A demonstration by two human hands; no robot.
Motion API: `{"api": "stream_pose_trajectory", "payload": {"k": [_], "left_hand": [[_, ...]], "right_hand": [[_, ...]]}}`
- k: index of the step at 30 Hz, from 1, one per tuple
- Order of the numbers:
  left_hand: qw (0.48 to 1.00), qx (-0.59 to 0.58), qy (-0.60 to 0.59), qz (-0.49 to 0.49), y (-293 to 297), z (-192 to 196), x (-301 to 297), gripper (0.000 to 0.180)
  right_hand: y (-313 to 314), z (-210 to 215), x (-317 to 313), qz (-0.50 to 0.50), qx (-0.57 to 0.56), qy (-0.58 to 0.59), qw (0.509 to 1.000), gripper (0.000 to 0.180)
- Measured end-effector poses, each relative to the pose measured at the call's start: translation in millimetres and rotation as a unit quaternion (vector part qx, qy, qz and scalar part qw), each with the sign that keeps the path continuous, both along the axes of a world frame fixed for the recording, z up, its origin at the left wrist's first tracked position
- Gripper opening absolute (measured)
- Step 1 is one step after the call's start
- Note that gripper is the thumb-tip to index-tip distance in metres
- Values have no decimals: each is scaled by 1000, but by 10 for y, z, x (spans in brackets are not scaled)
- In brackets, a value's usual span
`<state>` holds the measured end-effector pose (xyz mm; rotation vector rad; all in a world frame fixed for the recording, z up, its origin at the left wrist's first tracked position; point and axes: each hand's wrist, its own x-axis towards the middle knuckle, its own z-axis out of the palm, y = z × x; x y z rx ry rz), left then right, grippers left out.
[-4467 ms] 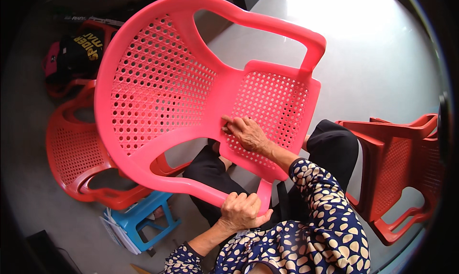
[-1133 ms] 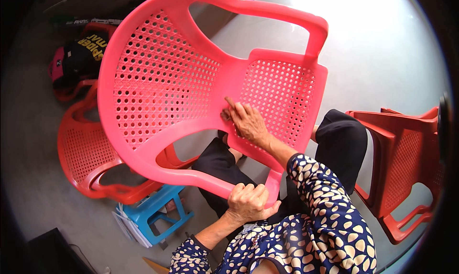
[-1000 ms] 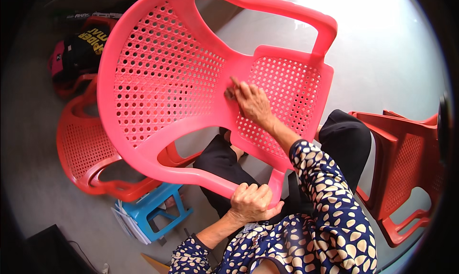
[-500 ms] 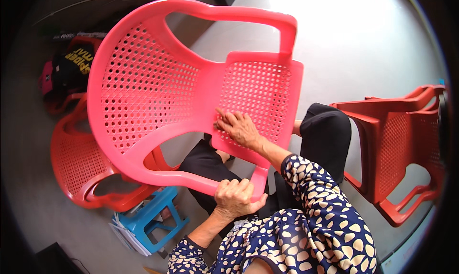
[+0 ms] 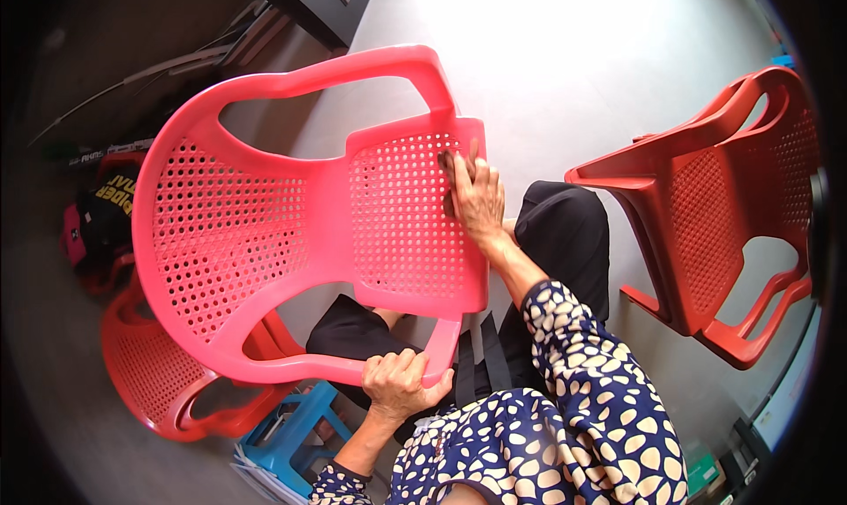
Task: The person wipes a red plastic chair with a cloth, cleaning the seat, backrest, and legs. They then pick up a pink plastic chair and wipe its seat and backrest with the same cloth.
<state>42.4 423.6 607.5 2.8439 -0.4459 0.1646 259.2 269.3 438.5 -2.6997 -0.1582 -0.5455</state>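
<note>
Left hand (image 5: 397,383) — fingers gripping the pink chair (image 5: 330,207) by its armrest (image 5: 304,367); right hand (image 5: 477,198) — fingers part-bent on its seat (image 5: 401,218), hold unclear.

The grey floor (image 5: 529,73) is brightly lit at the far side. A red plastic chair (image 5: 706,231) is supported on it at right, a second red chair (image 5: 150,355) at left, and a blue stool (image 5: 281,439) near left.

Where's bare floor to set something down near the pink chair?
Bare: floor between the pink chair and the red chairs at right; glare washes out its far part. Crowded: lower left, with another red chair and a blue stool.
</note>
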Motion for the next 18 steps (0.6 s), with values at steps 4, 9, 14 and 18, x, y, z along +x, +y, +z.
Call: {"api": "stream_pose_trajectory", "payload": {"k": [4, 9, 14, 18], "left_hand": [[1000, -1, 13, -2, -4, -11, 1, 34], [1000, 0, 11, 1, -4, -2, -4, 33], [1000, 3, 3, 0, 9, -11, -15, 34], [1000, 0, -3, -6, -16, -15, 2, 34]], "right_hand": [[4, 9, 688, -113, 88, 18, 989, 60], [-101, -3, 918, -153, 287, 144, 935, 64], [-81, -67, 536, -151, 300, 160, 928, 73], [-85, -262, 11, -170, 277, 161, 932, 79]]}}
